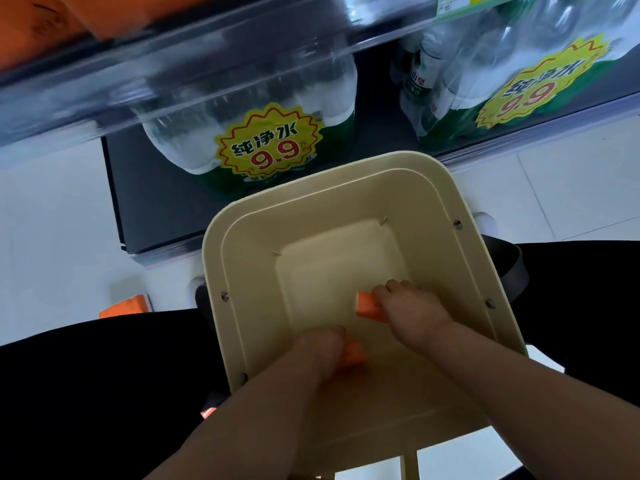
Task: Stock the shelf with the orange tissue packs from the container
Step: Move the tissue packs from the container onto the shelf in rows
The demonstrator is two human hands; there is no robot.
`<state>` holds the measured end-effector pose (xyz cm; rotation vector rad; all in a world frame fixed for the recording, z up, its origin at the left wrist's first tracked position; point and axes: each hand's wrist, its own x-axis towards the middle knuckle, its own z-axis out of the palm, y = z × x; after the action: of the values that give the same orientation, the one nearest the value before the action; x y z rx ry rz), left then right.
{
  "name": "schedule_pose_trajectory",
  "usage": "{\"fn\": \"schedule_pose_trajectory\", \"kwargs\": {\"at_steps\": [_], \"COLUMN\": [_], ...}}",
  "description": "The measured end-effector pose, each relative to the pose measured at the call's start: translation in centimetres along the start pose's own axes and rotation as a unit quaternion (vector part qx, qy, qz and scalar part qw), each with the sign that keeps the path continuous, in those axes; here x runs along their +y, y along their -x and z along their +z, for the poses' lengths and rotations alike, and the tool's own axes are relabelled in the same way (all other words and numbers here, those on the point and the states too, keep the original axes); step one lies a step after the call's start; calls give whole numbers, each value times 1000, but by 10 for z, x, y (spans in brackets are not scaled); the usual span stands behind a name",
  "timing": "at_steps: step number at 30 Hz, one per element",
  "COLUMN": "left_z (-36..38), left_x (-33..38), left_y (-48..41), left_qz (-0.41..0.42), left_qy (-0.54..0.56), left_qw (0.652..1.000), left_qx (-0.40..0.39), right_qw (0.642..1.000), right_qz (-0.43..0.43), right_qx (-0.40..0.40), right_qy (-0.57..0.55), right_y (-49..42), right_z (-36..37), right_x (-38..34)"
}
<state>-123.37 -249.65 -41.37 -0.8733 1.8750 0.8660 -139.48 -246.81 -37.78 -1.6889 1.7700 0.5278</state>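
Both hands inside cream container (446, 216): left hand (320, 349) grips one orange tissue pack (353, 353) near its front wall, right hand (410, 306) grips another orange pack (369, 305) mid-floor.

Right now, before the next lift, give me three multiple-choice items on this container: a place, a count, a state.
1. The right hand is: A inside the container; B on its rim; C outside it.
2. Count of orange tissue packs visible in the container: A one; B two; C four.
3. The left hand is: A open, empty; B gripping a pack; C flat on the rim.
Key: 1A, it reaches down near the container's bottom; 2B, one shows at each hand; 3B, its fingers curl round an orange pack.
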Motion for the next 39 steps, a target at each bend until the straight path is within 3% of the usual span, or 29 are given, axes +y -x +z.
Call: {"fn": "schedule_pose_trajectory", "kwargs": {"at_steps": [5, 12, 16, 20, 25, 28, 33, 36, 39], "left_z": [-21, -53, -73, -93, -117, -135, -159, -175, -193], "left_x": [-6, -20, -16, -11, -10, -14, -29, -49, -75], "left_y": [14, 54, 98, 149, 218, 263, 342, 379, 403], "left_qz": [-7, -34, -74, -93, -103, -64, -18, -45, -113], "left_qy": [-55, -157, -63, 36, 69, 121, 108, 95, 102], "left_qw": [994, 953, 938, 897, 840, 828, 803, 773, 722], "left_qx": [95, 258, 332, 430, 528, 544, 586, 626, 675], "right_qw": [1000, 992, 984, 970, 933, 902, 850, 830, 819], "right_qz": [-5, 7, 19, 15, -7, -23, -54, -69, -78], "right_qx": [29, 117, 172, 236, 354, 428, 521, 550, 565], "right_qy": [9, 44, 48, 54, 60, 56, 52, 58, 60], "right_y": [2, 21, 45, 75, 119, 144, 174, 178, 172], "right_z": [-13, -39, -65, -101, -163, -208, -273, -306, -333], "right_x": [-8, -22, -28, -37, -53, -66, -96, -116, -136]}}
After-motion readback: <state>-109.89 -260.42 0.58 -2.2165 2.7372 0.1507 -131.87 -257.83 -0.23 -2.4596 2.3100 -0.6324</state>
